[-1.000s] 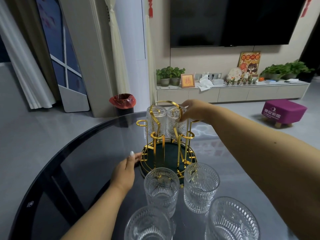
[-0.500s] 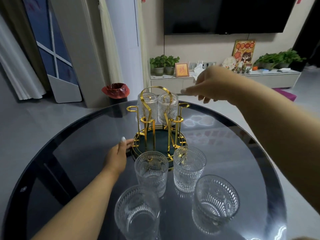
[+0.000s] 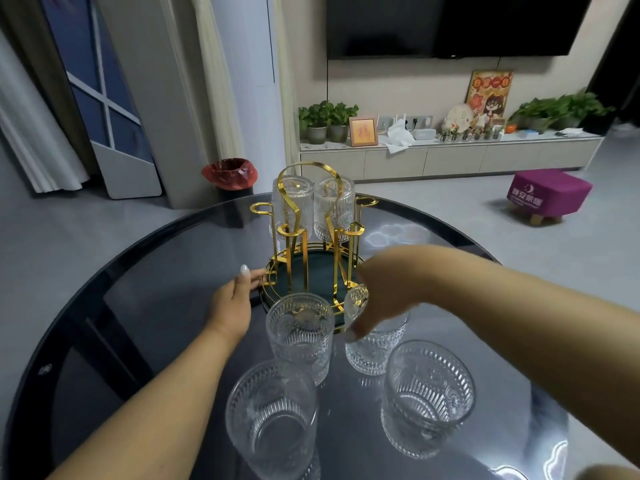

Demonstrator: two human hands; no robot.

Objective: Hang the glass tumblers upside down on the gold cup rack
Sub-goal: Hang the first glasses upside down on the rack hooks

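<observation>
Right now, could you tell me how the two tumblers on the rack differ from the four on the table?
The two hung tumblers are upside down, raised on the gold cup rack; the four loose tumblers stand mouth up on the glass table, nearer the person. All share the same clear ribbed glass.

Gold wire cup rack (image 3: 313, 216) on dark green tray base (image 3: 318, 268); clear ribbed, embossed glass tumblers (image 3: 299, 336); smoky grey-black table (image 3: 156, 306); magenta stool (image 3: 550, 194).

A home living room: wall-mounted television (image 3: 450, 26) at upper right above a low media cabinet (image 3: 450, 161) with potted plants (image 3: 325, 121), purple footstool (image 3: 549, 194) at right
</observation>
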